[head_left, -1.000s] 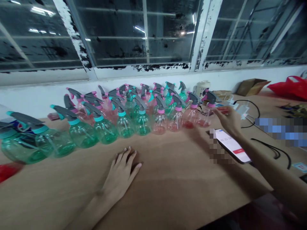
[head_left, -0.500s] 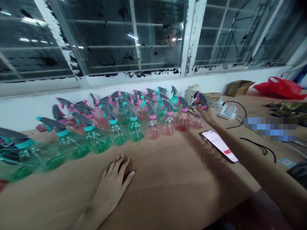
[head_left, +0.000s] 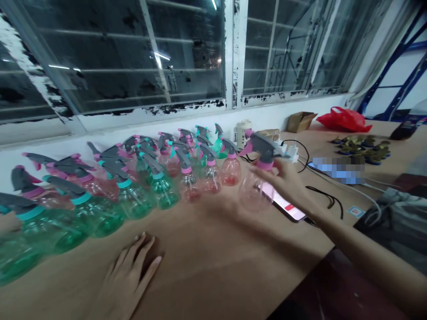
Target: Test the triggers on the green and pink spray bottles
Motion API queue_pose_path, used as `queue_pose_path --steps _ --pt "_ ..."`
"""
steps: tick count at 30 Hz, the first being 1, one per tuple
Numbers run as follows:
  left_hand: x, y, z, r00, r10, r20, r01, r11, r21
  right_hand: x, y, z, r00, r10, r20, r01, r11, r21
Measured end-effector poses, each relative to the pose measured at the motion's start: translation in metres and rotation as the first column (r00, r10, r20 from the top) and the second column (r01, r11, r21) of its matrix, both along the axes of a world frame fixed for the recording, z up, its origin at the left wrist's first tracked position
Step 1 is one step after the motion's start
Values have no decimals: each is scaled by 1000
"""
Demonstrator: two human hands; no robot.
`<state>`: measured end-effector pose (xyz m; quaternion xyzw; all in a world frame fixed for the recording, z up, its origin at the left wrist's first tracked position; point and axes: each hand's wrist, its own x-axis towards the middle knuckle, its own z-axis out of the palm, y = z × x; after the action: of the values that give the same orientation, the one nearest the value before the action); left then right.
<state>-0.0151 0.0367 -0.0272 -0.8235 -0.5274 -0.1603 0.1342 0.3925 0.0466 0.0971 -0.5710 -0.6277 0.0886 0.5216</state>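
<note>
Gripped by the neck in my right hand (head_left: 278,175) is a clear pink spray bottle (head_left: 255,191) with a grey and pink trigger head. It is lifted a little off the table, its body overlapping a phone (head_left: 287,206) with a lit screen. My left hand (head_left: 131,271) lies on the brown tabletop (head_left: 200,266) with fingers apart, holding nothing. In front of it stand rows of spray bottles, among them a green one (head_left: 164,193) and a pink one (head_left: 231,171) nearest the held bottle.
Behind the bottles is a paper cup (head_left: 243,133) by the window wall. Farther right are an open cardboard box (head_left: 300,122), a red plastic bag (head_left: 345,120), a pile of gold-coloured pieces (head_left: 363,149), black cables (head_left: 327,195) and a dark drink bottle (head_left: 408,126).
My right hand has raised the pink spray bottle from the end of the front row and brought it nearer. The view has swung right. My left hand still rests on the table.
</note>
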Motion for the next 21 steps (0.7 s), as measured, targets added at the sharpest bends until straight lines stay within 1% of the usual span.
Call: queue_pose_path --steps 2,4,6,8,10,12,14,18,21 --pt "0 -1 0 1000 -1 -16 2 1000 18 -25 -12 -7 992 124 4 -123 990 -67" --pt "2 -3 1 1000 4 -23 -4 1000 25 -49 -19 -14 969 247 -10 -247 964 -103" --pt "4 -6 4 1000 12 -24 -11 1000 13 -73 -23 -20 935 354 -39 -356 929 -97" --pt "7 -9 8 999 25 -27 -25 999 -24 -92 -25 -25 910 412 -50 -414 908 -66" --pt "11 -12 12 998 42 -38 -44 998 -52 -108 -26 -30 891 449 -70 -453 890 -54" --pt "13 -14 15 997 51 -54 -54 997 -61 -119 -27 -34 875 479 -76 -484 872 -73" --pt "15 -16 17 997 49 -58 -52 997 -57 -127 -28 -39 871 488 -52 -491 866 -95" --pt "19 -18 18 998 47 -51 -50 997 -55 -133 -31 -46 873 488 4 -485 868 -111" --pt "21 -20 19 997 42 -58 -45 997 -57 -130 -32 -51 862 506 -4 -501 853 -148"
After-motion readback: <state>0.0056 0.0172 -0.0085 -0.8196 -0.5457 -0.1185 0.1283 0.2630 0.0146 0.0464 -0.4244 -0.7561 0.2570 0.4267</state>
